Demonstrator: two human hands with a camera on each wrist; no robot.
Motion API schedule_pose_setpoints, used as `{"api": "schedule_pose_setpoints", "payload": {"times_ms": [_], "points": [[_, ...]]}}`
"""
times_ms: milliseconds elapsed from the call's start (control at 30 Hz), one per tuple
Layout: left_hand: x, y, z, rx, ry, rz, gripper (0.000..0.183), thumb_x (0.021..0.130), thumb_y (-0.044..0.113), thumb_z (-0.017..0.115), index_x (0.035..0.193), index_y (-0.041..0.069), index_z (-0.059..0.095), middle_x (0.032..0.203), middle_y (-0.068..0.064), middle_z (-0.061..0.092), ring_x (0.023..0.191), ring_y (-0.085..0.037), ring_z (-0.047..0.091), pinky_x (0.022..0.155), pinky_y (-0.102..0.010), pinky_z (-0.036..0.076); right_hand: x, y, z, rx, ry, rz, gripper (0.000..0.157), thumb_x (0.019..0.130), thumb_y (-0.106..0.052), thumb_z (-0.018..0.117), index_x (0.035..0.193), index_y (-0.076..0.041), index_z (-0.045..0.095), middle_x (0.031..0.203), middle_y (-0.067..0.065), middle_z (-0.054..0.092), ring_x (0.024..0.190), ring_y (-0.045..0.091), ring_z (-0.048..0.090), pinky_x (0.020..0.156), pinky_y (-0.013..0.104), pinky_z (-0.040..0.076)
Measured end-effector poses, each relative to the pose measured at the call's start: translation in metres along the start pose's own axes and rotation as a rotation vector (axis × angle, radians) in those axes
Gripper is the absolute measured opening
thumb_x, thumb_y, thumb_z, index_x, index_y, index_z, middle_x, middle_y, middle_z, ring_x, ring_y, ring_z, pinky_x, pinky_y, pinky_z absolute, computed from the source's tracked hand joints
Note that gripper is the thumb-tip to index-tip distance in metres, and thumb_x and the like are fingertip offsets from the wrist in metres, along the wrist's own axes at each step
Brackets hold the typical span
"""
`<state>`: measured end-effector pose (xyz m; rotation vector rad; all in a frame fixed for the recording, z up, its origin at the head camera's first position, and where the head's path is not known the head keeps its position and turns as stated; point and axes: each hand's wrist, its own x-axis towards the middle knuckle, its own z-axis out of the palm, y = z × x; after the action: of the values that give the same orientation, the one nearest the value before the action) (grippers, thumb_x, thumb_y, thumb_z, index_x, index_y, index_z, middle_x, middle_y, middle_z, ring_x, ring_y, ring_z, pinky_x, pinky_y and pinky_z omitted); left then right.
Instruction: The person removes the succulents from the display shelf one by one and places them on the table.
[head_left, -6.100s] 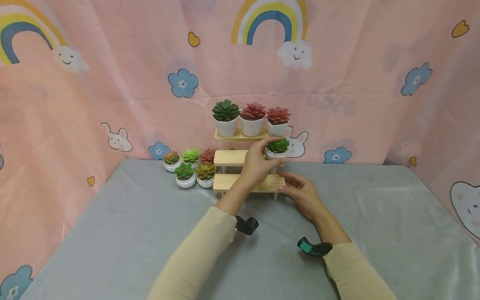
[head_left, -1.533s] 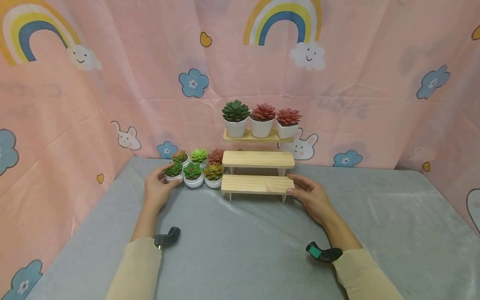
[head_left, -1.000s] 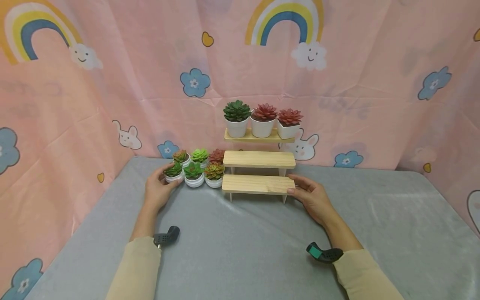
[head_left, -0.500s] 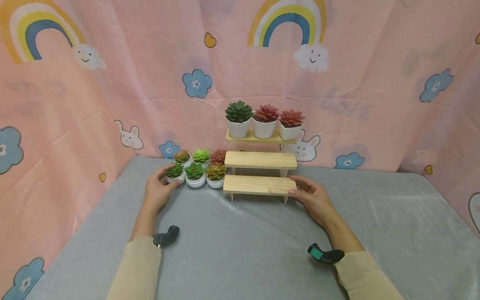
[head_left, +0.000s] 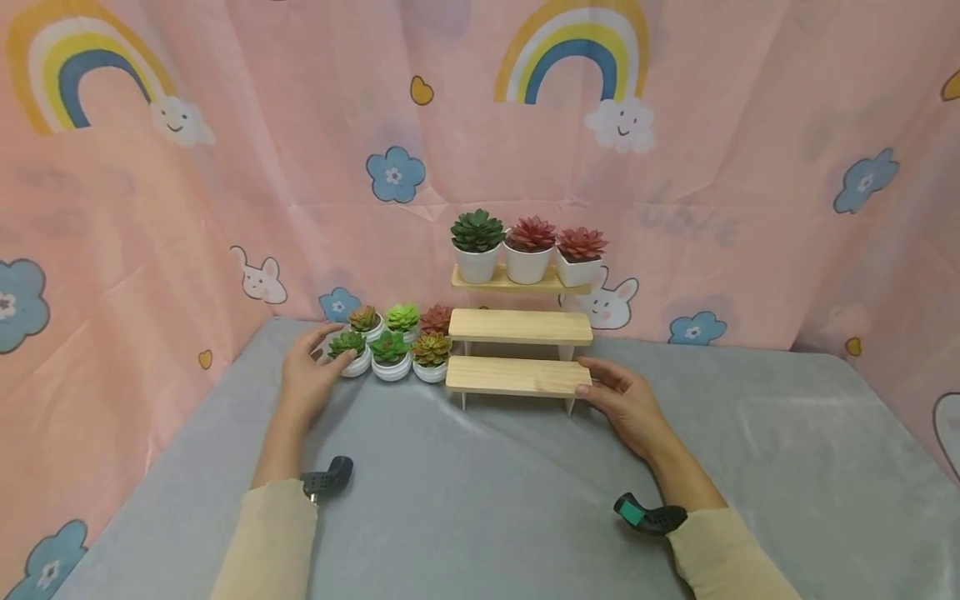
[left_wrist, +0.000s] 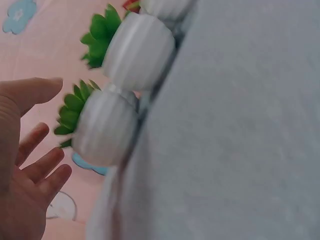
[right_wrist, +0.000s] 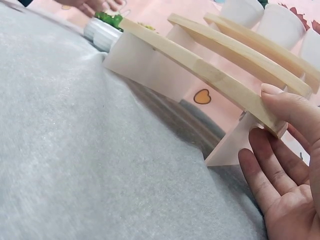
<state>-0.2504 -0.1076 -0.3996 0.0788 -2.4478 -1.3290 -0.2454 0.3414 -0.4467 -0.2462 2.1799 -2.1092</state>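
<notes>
My left hand (head_left: pixel 306 375) is beside a small dark green succulent (head_left: pixel 348 343) in a ribbed white pot at the left end of a cluster on the table. In the left wrist view its fingers are spread, with a gap between them and the pot (left_wrist: pixel 106 127). My right hand (head_left: pixel 626 408) holds the right end of the lowest board of a three-tier wooden stand (head_left: pixel 517 377), thumb on top and fingers below, as the right wrist view shows. On the top tier are a dark green succulent (head_left: pixel 477 237) and two red succulents (head_left: pixel 531 246) in white pots.
Several small potted succulents stand close together left of the stand, among them a green one (head_left: pixel 390 354) and a yellowish one (head_left: pixel 431 357). A grey cloth (head_left: pixel 480 500) covers the table. Behind hangs a pink patterned curtain (head_left: pixel 300 167).
Earlier my left hand held the small dark green succulent at the stand's middle tier, then at the cluster's left end. Now its fingers have loosened and drawn off the pot. My right hand stays put.
</notes>
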Motion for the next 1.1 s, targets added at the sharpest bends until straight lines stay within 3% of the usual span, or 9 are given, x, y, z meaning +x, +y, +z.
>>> {"api": "schedule_pose_setpoints", "payload": {"times_ms": [200, 333, 733, 900, 1100], "points": [[0.0, 0.03, -0.005, -0.04, 0.068, 0.081, 0.043, 0.094, 0.016, 0.071, 0.137, 0.011, 0.062, 0.147, -0.012, 0.055, 0.144, -0.03, 0.044, 0.119, -0.049, 0.04, 0.0, 0.001, 0.001, 0.0, -0.003, 0.002, 0.061, 0.095, -0.012, 0.071, 0.147, 0.006, 0.045, 0.151, 0.024, 0.042, 0.115, 0.002, 0.058, 0.093, 0.014, 0.053], [0.004, 0.055, -0.005, -0.068, 0.068, 0.163, 0.042, 0.094, 0.017, 0.072, 0.135, 0.011, 0.064, 0.143, -0.011, 0.059, 0.14, -0.03, 0.049, 0.116, -0.049, 0.043, 0.0, 0.001, 0.0, -0.003, -0.007, 0.001, 0.062, 0.095, -0.012, 0.07, 0.148, 0.006, 0.044, 0.152, 0.024, 0.041, 0.114, 0.001, 0.058, 0.093, 0.013, 0.053], [0.022, 0.133, 0.003, -0.029, -0.056, 0.288, 0.051, 0.094, 0.022, 0.072, 0.143, 0.017, 0.057, 0.15, -0.008, 0.053, 0.141, -0.03, 0.049, 0.117, -0.047, 0.042, 0.0, 0.002, -0.002, -0.006, 0.001, 0.01, 0.062, 0.096, -0.014, 0.07, 0.149, 0.005, 0.043, 0.153, 0.023, 0.04, 0.114, -0.001, 0.058, 0.093, 0.013, 0.053], [0.031, 0.152, 0.008, 0.02, -0.095, 0.333, 0.053, 0.094, 0.021, 0.072, 0.145, 0.016, 0.055, 0.15, -0.007, 0.054, 0.141, -0.029, 0.049, 0.118, -0.046, 0.042, -0.001, 0.002, -0.003, -0.007, 0.001, -0.013, 0.062, 0.095, -0.013, 0.07, 0.148, 0.006, 0.043, 0.149, 0.022, 0.043, 0.114, 0.0, 0.058, 0.093, 0.013, 0.053], [0.042, 0.163, 0.017, 0.037, -0.155, 0.366, 0.055, 0.094, 0.022, 0.072, 0.146, 0.013, 0.053, 0.151, -0.008, 0.053, 0.141, -0.031, 0.049, 0.118, -0.048, 0.041, 0.001, 0.002, -0.001, -0.015, -0.005, -0.009, 0.062, 0.095, -0.014, 0.071, 0.148, 0.006, 0.044, 0.149, 0.023, 0.044, 0.113, 0.0, 0.058, 0.092, 0.013, 0.053]]}}
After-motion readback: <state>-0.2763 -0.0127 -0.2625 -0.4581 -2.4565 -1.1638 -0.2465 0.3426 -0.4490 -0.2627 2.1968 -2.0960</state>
